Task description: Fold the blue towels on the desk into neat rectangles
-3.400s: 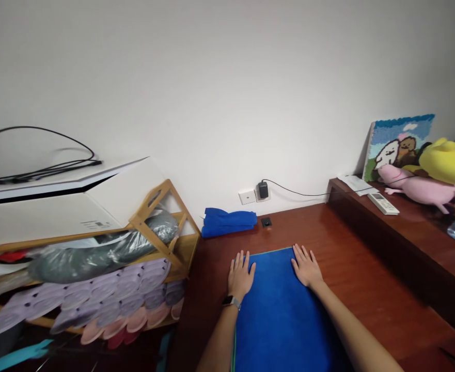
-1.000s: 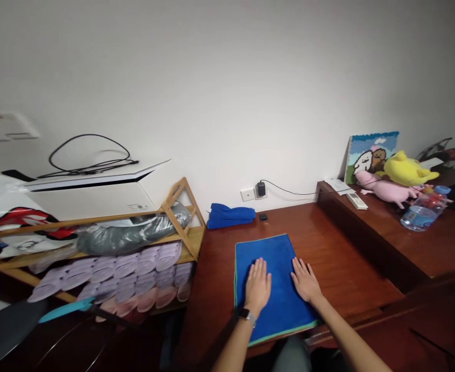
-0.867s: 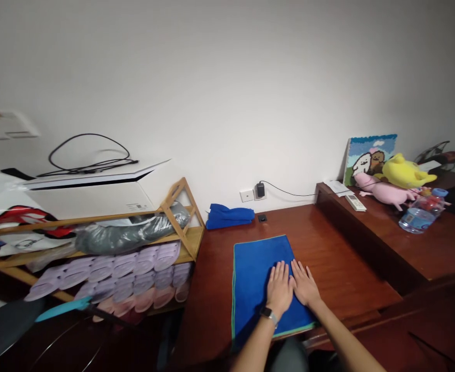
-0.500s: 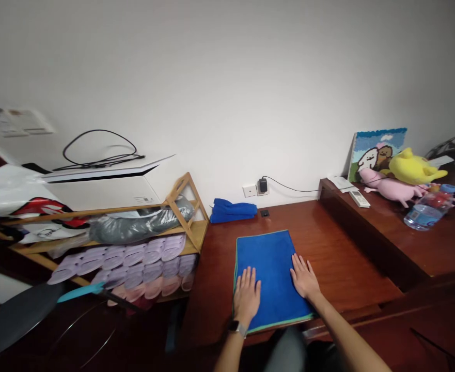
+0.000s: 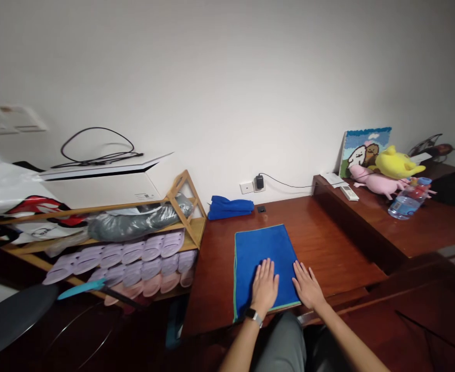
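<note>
A blue cloth (image 5: 250, 253) with green edging lies folded into a flat rectangle on the reddish-brown wooden desk (image 5: 328, 237). My left hand (image 5: 265, 285) rests flat on the cloth's lower middle, fingers stretched forward, with a watch on its wrist. At the cloth's right edge, my right hand (image 5: 308, 285) lies palm down with its fingers extended. Neither hand grips anything. Another blue cloth (image 5: 230, 207), bunched up, sits at the back left of the desk against the wall.
Left of the desk stands a wooden rack (image 5: 190, 227) with lilac and pink slippers (image 5: 132, 253) and a white box (image 5: 103, 188). On the raised surface to the right are a water bottle (image 5: 407, 199), a pink plush toy (image 5: 378, 183) and a remote (image 5: 349, 193). A charger (image 5: 259, 181) sits in the wall socket.
My left hand has slid rightward from the cloth's left edge to its middle. My right hand stays by the right edge. The view has shifted slightly to the right.
</note>
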`<move>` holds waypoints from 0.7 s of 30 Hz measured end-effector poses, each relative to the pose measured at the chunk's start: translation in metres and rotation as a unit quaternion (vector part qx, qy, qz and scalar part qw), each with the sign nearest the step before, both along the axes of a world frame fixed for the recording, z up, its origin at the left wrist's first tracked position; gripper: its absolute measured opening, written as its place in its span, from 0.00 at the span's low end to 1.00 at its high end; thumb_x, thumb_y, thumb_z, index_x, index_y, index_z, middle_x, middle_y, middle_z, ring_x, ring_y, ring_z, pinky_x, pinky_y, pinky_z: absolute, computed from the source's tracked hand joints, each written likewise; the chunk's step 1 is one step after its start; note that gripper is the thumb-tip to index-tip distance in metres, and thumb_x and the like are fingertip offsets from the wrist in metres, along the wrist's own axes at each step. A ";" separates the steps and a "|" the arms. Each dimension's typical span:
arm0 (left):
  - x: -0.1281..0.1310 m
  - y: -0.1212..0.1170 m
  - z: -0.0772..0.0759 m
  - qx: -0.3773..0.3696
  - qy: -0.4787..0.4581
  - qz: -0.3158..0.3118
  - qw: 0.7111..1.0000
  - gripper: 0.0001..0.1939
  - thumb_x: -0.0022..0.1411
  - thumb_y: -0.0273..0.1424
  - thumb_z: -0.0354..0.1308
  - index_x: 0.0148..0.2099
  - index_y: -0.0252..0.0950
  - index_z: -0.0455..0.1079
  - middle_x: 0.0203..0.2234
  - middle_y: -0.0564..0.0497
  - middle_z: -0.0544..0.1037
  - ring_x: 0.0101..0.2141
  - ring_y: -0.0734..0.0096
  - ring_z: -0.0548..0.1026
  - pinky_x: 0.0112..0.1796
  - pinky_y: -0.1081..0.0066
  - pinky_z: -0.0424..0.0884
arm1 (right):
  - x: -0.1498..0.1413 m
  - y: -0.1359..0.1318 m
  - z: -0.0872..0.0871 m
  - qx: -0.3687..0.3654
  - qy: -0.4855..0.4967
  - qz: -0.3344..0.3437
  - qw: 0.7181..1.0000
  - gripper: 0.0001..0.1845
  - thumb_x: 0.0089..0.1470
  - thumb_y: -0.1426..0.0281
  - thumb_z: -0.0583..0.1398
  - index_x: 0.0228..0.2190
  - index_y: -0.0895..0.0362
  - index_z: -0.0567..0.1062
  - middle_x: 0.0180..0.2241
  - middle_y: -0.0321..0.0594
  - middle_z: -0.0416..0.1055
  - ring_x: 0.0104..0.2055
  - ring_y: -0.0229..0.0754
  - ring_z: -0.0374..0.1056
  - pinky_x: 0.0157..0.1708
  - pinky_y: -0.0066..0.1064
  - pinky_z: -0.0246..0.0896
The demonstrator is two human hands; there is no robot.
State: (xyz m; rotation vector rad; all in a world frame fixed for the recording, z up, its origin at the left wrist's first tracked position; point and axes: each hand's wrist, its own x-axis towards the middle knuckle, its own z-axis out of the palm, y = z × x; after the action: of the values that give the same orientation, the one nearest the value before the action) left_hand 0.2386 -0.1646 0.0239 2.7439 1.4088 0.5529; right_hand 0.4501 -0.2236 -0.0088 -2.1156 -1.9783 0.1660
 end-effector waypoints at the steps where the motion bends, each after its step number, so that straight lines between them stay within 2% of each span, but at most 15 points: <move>1: 0.017 -0.002 0.000 -0.014 -0.002 -0.018 1.000 0.30 0.78 0.41 0.38 0.75 0.36 0.54 0.72 0.45 0.60 0.71 0.60 0.56 0.69 0.52 0.56 | 0.000 -0.002 -0.001 -0.003 -0.002 0.002 1.000 0.36 0.72 0.54 0.37 0.73 0.56 0.50 0.74 0.40 0.47 0.76 0.48 0.41 0.74 0.50 0.37; 3: 0.038 -0.003 -0.003 -0.039 -0.004 -0.035 0.999 0.30 0.78 0.43 0.38 0.75 0.37 0.55 0.72 0.45 0.60 0.71 0.59 0.57 0.69 0.51 0.57 | -0.002 -0.004 -0.002 -0.006 -0.006 0.001 1.000 0.36 0.72 0.54 0.38 0.73 0.56 0.50 0.74 0.40 0.47 0.77 0.48 0.41 0.74 0.51 0.37; 5: 0.032 -0.001 -0.008 -0.054 0.001 -0.009 0.998 0.30 0.77 0.44 0.39 0.74 0.39 0.56 0.72 0.45 0.60 0.71 0.58 0.57 0.69 0.50 0.56 | -0.002 -0.003 -0.001 -0.006 -0.009 -0.002 1.000 0.36 0.72 0.54 0.38 0.73 0.56 0.49 0.74 0.40 0.46 0.77 0.48 0.40 0.74 0.50 0.36; 7: 0.002 0.003 -0.014 -0.060 0.015 0.054 0.997 0.32 0.77 0.45 0.39 0.75 0.38 0.56 0.72 0.44 0.59 0.71 0.56 0.56 0.69 0.49 0.56 | -0.003 -0.003 -0.001 -0.004 -0.009 -0.005 1.000 0.35 0.72 0.54 0.37 0.73 0.55 0.48 0.74 0.39 0.46 0.77 0.47 0.40 0.74 0.50 0.36; 10: -0.064 0.009 -0.019 -0.057 0.039 0.160 0.985 0.33 0.76 0.46 0.39 0.76 0.35 0.53 0.72 0.43 0.57 0.72 0.54 0.55 0.69 0.48 0.55 | -0.002 -0.004 0.000 0.000 -0.006 -0.006 1.000 0.35 0.72 0.54 0.37 0.73 0.55 0.47 0.74 0.39 0.47 0.77 0.47 0.40 0.74 0.50 0.35; 12: -0.099 0.010 -0.020 -0.050 0.049 0.192 0.979 0.33 0.76 0.45 0.38 0.76 0.35 0.52 0.73 0.44 0.57 0.72 0.55 0.55 0.69 0.49 0.54 | -0.002 -0.005 0.000 0.000 -0.005 -0.004 1.000 0.36 0.72 0.54 0.37 0.73 0.55 0.48 0.74 0.39 0.47 0.77 0.47 0.40 0.74 0.50 0.35; 14: -0.118 0.008 -0.019 -0.043 0.058 0.195 0.978 0.33 0.76 0.44 0.37 0.76 0.35 0.52 0.72 0.44 0.58 0.72 0.56 0.56 0.69 0.50 0.53 | -0.002 -0.005 0.000 -0.002 -0.004 -0.003 1.000 0.36 0.72 0.53 0.37 0.73 0.56 0.48 0.74 0.39 0.47 0.77 0.47 0.40 0.74 0.50 0.35; 17: -0.124 0.006 -0.018 -0.032 0.066 0.187 0.980 0.33 0.76 0.43 0.38 0.75 0.33 0.55 0.72 0.43 0.60 0.71 0.57 0.58 0.69 0.52 0.55 | -0.002 -0.007 0.000 -0.009 -0.003 -0.002 1.000 0.36 0.71 0.54 0.37 0.73 0.56 0.49 0.74 0.40 0.46 0.77 0.48 0.40 0.74 0.51 0.35; 21: -0.117 0.010 -0.014 0.011 0.051 0.165 0.985 0.32 0.77 0.42 0.38 0.74 0.31 0.57 0.70 0.41 0.63 0.70 0.57 0.59 0.69 0.51 0.55 | 0.002 -0.004 0.004 -0.025 0.006 -0.003 1.000 0.36 0.71 0.53 0.37 0.73 0.54 0.50 0.74 0.39 0.47 0.76 0.49 0.41 0.73 0.53 0.35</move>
State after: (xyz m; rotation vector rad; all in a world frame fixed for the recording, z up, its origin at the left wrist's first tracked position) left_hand 0.1218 -0.1548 0.0101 2.5996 1.9113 0.4400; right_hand 0.4516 -0.2274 -0.0051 -2.1457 -1.9806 0.2301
